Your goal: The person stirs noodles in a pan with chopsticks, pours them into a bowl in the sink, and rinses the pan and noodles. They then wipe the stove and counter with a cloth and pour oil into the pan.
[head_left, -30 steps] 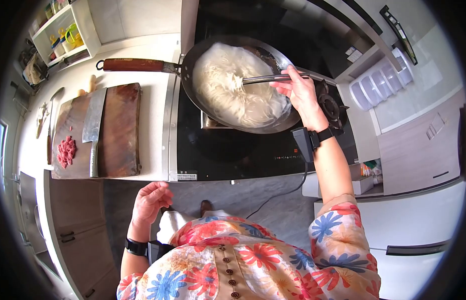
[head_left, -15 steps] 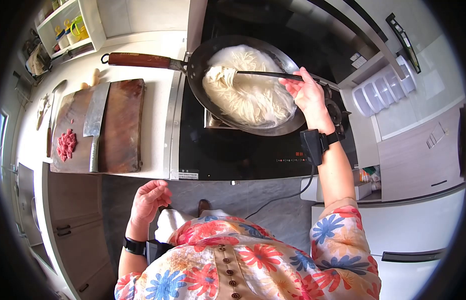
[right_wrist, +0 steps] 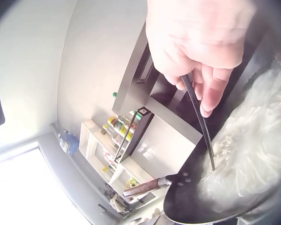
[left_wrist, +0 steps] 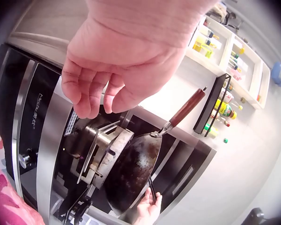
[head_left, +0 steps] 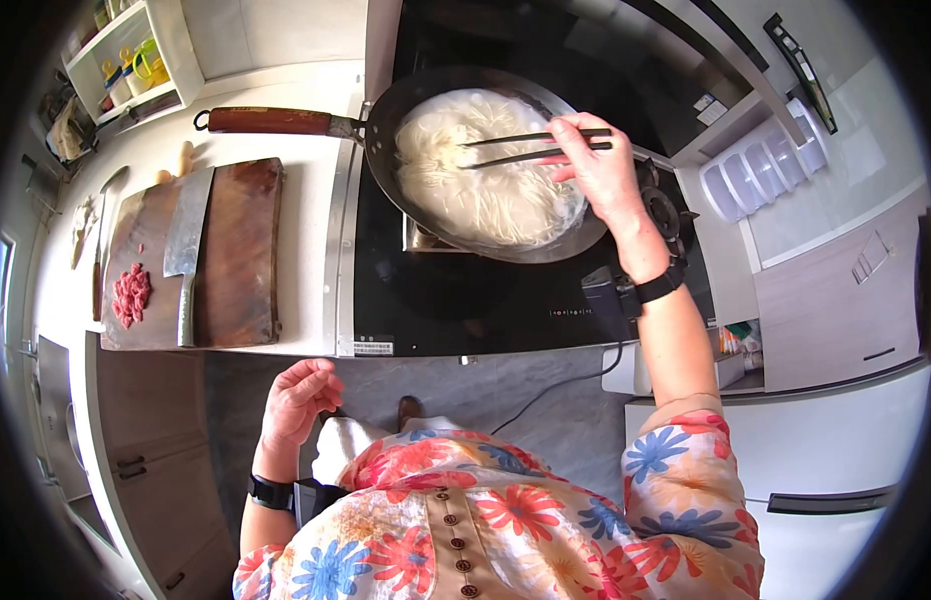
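Observation:
My right hand (head_left: 603, 180) grips a pair of black chopsticks (head_left: 531, 148) over the wok (head_left: 384, 180), their tips spread apart in the noodles (head_left: 506, 205). The noodles lie in pale, cloudy liquid that fills much of the wok. In the right wrist view a chopstick (right_wrist: 200, 117) slants down from the fingers to the noodles. My left hand (head_left: 300, 400) hangs in front of the counter edge with its fingers loosely curled, holding nothing. The left wrist view shows the wok's dark outer side (left_wrist: 133, 171) beyond that hand.
The wok's wooden handle (head_left: 271, 121) points left over the counter. On the cutting board (head_left: 248, 260) lie a cleaver (head_left: 189, 240) and chopped red meat (head_left: 132, 296). A ladle (head_left: 104, 220) is left of the board. A second burner (head_left: 666, 212) stands to the wok's right.
The chopsticks, close together before, are now spread apart. The bunched noodles at their tips have come down into the rest. The left hand has hardly moved.

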Tool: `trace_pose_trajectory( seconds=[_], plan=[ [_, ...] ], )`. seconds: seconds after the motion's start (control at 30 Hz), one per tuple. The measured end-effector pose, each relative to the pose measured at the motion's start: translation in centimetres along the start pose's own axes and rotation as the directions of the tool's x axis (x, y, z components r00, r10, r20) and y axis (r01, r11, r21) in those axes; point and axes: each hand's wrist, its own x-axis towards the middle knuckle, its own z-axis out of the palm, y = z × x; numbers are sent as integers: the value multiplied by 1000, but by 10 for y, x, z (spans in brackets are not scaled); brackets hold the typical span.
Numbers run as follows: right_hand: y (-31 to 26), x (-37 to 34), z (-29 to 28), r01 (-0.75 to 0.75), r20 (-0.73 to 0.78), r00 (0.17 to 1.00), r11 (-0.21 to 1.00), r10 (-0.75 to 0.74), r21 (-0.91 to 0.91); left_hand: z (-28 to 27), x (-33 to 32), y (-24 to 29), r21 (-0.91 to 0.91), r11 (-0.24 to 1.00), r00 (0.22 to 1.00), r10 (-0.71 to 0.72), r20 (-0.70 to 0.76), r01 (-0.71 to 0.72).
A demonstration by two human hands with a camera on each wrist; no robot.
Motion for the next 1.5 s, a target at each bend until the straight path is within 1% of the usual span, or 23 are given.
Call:
trace_pose_trajectory(
  seconds=[0.03,0.13,0.17,0.2,0.27,0.33,0.4,0.5,0.6,0.67,0.8,0.87,0.93,1.0,1.03,1.17,1.2,1.27,1.33,1.4,1.43,1.47,1.5],
  plan=[
    [-4,-1,-4,23,-73,997,1000,-23,-4,0,0,0,-7,1000,1000,7,-2,-7],
    [-10,-2,-22,11,-149,988,991,-32,-137,-4,-3,-4,-7,1000,999,-1,-35,1],
    [-8,-5,-24,-2,-145,989,989,-20,-150,-4,-3,-6,-9,1000,999,-2,-35,2],
    [-4,-8,-26,-35,-80,996,995,27,-98,-4,-2,-7,-4,1000,1000,-7,-29,7],
    [-5,-7,-35,-62,-84,995,991,52,-118,-4,-2,-5,4,1000,1000,-12,-25,12],
    [-8,-3,-45,-22,-162,987,985,-7,-172,-2,-2,-3,8,1000,1000,7,-10,-7],
    [-3,-4,-44,6,-197,980,990,-34,-138,-3,-1,-5,15,1000,1000,4,-11,-4],
    [11,-9,-34,-31,-56,998,999,33,41,1,1,-3,29,1000,1000,0,-11,0],
    [5,-13,-48,-99,-1,995,994,99,42,-2,-3,-4,26,1000,1000,-8,-23,9],
    [1,-12,-62,-91,-63,994,995,89,-30,-3,-1,-5,15,1000,1000,-2,-19,2],
    [-5,-15,-76,-111,-145,983,994,109,-9,-6,-3,-8,12,1000,1000,3,-30,-3],
    [12,-15,-75,-156,-180,970,986,165,65,-4,-1,-10,-3,1000,1000,0,-18,0],
    [27,-14,-63,-182,-183,959,964,217,193,-2,0,-10,3,1000,1000,-5,-6,5],
    [37,-15,-54,-184,-132,963,932,234,312,1,0,-8,10,1000,1000,-6,-13,6],
    [39,-14,-53,-184,-105,967,920,233,346,2,-1,-7,15,1000,1000,-9,-17,9],
    [37,-12,-59,-204,-137,948,880,286,429,2,-2,-6,26,1000,999,4,-32,-3],
    [36,-13,-61,-204,-136,948,880,286,430,0,-2,-8,20,1000,999,3,-33,-2],
    [29,-15,-61,-129,-152,966,900,209,415,-2,-3,-10,12,1000,999,3,-37,-2],
    [20,-21,-49,-118,-162,967,906,199,407,-2,-3,-12,-5,1000,1000,-6,-26,6],
    [16,-26,-40,-155,-52,980,906,191,394,1,-2,-12,-1,1000,1000,-8,-22,8],
    [17,-27,-38,-151,-53,983,933,177,328,2,-2,-11,1,1000,1000,-7,-23,7],
    [17,-27,-39,-151,-53,983,932,178,329,2,-2,-11,3,1000,1000,-7,-23,7],
    [16,-27,-43,-111,-97,986,962,139,248,3,-2,-10,4,1000,1000,0,-21,0]
  ],
)
